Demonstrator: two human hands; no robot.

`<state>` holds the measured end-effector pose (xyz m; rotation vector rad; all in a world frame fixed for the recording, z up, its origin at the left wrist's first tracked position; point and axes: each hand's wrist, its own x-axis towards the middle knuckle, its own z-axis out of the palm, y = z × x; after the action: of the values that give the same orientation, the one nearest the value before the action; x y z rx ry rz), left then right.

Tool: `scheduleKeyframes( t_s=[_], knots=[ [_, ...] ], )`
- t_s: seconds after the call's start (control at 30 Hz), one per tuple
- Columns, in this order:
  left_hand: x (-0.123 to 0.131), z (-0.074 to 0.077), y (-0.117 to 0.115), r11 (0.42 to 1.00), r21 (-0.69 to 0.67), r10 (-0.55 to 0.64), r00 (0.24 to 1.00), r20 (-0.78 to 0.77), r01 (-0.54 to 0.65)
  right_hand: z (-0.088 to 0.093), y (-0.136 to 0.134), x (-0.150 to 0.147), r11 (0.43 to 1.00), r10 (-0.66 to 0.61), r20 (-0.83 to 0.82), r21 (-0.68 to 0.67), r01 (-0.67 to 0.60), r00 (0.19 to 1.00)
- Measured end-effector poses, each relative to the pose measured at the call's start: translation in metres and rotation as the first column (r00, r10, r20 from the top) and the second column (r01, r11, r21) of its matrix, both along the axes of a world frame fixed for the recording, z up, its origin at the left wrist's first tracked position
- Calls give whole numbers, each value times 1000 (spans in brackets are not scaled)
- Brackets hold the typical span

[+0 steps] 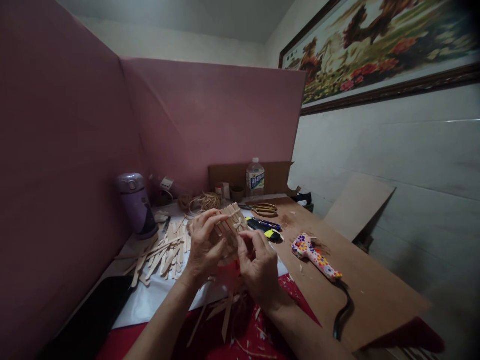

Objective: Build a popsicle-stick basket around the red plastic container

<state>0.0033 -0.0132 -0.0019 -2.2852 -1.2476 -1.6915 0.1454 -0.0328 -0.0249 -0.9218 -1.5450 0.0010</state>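
Between my hands is a small craft piece made of wooden sticks [237,212], with a pale twine bow tied on its front. My left hand [206,240] wraps around its left side, fingers over the top and thumb in front. At its lower right edge, my right hand [258,262] has thumb and forefinger pinched together; whether they grip the piece or a small bit beside it I cannot make out. Loose popsicle sticks [165,255] lie in a heap left of my hands. More stick pieces [227,317] and shavings lie below on the red cloth [285,320].
Behind stand a purple tumbler [137,207], twine [210,201], a plastic bottle [255,179] and scissors [264,209]. A utility knife [268,231] lies beyond my right hand. Farther right, a flowered glue gun [315,256] trails a black cord across the brown board [369,290]. Pink panels enclose the left and back.
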Motion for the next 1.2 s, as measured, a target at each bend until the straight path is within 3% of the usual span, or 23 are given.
scheduleKeyframes(
  t_s=[0.73, 1.2],
  knots=[
    [3, 3, -1, 999, 36, 21, 999, -38, -20, 0, 2, 1, 999, -41, 52, -32, 43, 998],
    [3, 1, 1, 999, 44, 27, 999, -33, -25, -1, -3, 1, 999, -47, 124, 17, 45, 991]
  ],
)
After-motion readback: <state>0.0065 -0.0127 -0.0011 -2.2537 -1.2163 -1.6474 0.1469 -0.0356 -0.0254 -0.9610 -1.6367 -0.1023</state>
